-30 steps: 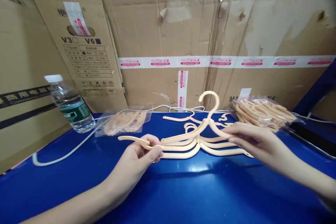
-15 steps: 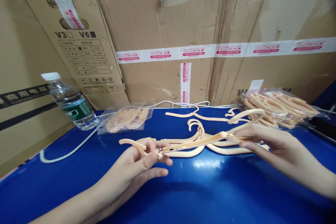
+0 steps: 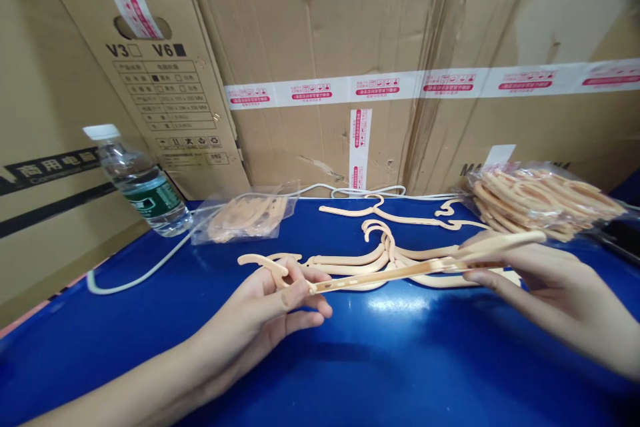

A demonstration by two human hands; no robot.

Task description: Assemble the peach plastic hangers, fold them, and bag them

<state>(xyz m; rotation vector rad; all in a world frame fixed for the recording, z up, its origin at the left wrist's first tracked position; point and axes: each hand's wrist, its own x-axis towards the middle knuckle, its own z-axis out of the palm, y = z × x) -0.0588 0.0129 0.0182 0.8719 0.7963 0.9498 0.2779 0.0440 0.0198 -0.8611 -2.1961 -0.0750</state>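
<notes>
My right hand pinches a beige plastic hanger near its middle, with the hook swung toward the right. The hanger's long arm reaches left to my left hand. There, thumb and fingers grip a small curved hanger end piece, whose inner end meets the arm's tip. Whether the two are locked together I cannot tell. Just behind lie several stacked hangers with overlapping hooks. Farther back is another hanger, with a small loose end piece beside it.
A clear bag of beige hanger parts lies at the left, and a larger bagged pile at the right. A water bottle leans at the left. White cable runs over the blue table. Cardboard boxes stand behind.
The hanger has rolled in my right hand, its hook tipping right and lower. Its arm has levelled, and its tip now meets the end piece in my left hand. The view has shifted slightly.
</notes>
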